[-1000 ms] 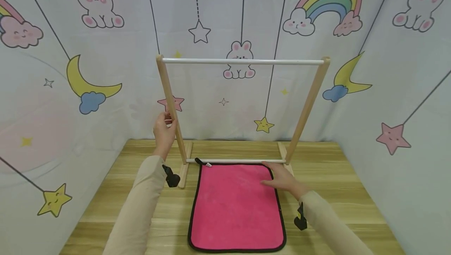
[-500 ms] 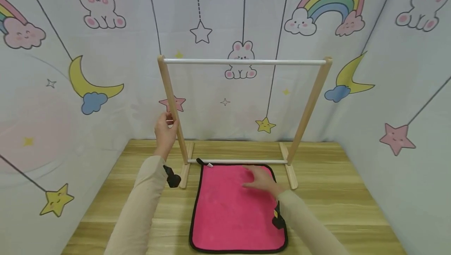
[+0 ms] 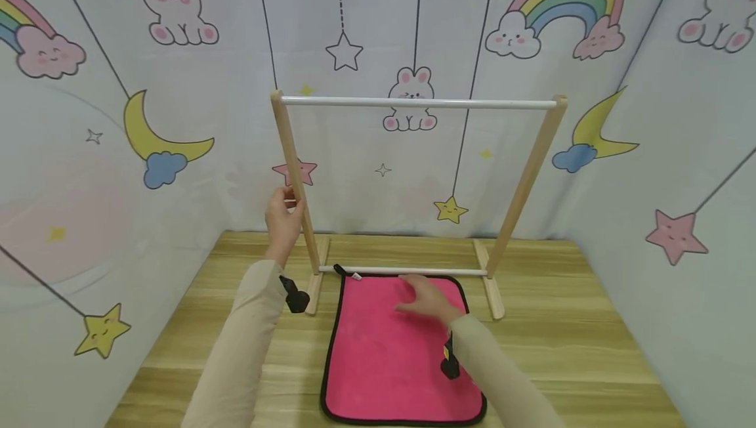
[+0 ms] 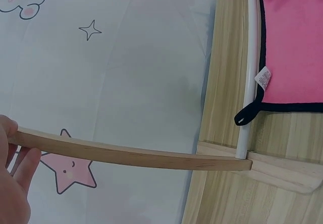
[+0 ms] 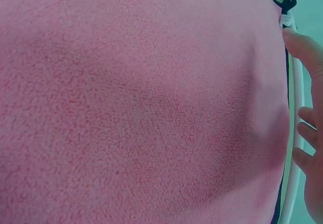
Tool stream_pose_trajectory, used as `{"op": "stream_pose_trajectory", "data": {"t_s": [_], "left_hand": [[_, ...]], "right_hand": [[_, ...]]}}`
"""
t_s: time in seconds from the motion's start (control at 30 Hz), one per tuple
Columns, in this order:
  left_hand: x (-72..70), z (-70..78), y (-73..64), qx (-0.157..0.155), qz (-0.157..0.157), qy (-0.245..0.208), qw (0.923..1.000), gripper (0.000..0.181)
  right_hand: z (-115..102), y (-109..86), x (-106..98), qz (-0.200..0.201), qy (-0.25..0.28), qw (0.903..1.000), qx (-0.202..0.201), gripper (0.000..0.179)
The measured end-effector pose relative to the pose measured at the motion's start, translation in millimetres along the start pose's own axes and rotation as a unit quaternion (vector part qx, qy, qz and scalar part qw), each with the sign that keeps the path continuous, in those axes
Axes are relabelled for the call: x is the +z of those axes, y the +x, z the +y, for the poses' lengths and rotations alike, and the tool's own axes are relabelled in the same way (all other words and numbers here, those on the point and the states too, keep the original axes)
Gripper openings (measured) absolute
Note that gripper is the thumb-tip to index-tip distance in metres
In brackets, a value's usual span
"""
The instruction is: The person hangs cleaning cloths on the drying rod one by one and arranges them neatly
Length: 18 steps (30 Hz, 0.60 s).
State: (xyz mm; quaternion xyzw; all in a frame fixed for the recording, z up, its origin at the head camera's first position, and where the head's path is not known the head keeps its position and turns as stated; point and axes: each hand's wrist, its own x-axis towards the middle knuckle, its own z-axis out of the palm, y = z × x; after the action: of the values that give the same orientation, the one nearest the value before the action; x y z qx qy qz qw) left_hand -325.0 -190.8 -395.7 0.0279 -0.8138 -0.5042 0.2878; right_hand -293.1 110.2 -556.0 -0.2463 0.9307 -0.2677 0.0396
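A pink towel (image 3: 378,349) with black edging lies flat on the table, its black hanging loop (image 4: 247,113) and white tag (image 4: 263,77) at the far left corner. Behind it stands a wooden rack with a white top bar (image 3: 413,102) and a white lower bar (image 3: 407,271). My left hand (image 3: 285,221) grips the rack's left post (image 4: 126,152) between thumb and fingers, partway up. Over the towel's far right part hovers my right hand (image 3: 428,300), fingers loosely bent and holding nothing. In the right wrist view, its shadow falls on the towel.
The wood-grain table (image 3: 561,349) spreads to both sides of the towel. The rack's right post (image 3: 527,185) rises from a flat wooden foot (image 3: 495,297). Behind and beside the table hangs a patterned cloth backdrop (image 3: 366,198).
My right hand has moved left from the towel's far right corner to over the towel. The left hand keeps its grip on the post. The head view has shifted slightly.
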Motion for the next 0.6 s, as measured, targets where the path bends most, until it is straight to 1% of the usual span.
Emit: {"op": "stream_pose_trajectory", "data": {"t_s": [0.13, 0.23, 0.43, 0.6], "left_hand": [[1.5, 1.1, -0.5, -0.002, -0.001, -0.001, 1.0000, 0.022], [2.7, 1.5, -0.8, -0.001, -0.001, -0.001, 1.0000, 0.022], [2.9, 0.3, -1.5, 0.009, 0.002, 0.012, 0.9999, 0.022], [0.5, -0.6, -0.7, 0.018, 0.007, 0.019, 0.9996, 0.022]], "right_hand": [[1, 3.2, 2, 0.001, -0.005, 1.0000, 0.005, 0.074], [4, 4.5, 4, -0.006, 0.001, 0.9999, 0.013, 0.073], [10, 9.1, 11, -0.020, -0.017, 0.9996, 0.008, 0.068], [6, 15.8, 13, -0.023, -0.012, 0.9996, 0.010, 0.065]]}}
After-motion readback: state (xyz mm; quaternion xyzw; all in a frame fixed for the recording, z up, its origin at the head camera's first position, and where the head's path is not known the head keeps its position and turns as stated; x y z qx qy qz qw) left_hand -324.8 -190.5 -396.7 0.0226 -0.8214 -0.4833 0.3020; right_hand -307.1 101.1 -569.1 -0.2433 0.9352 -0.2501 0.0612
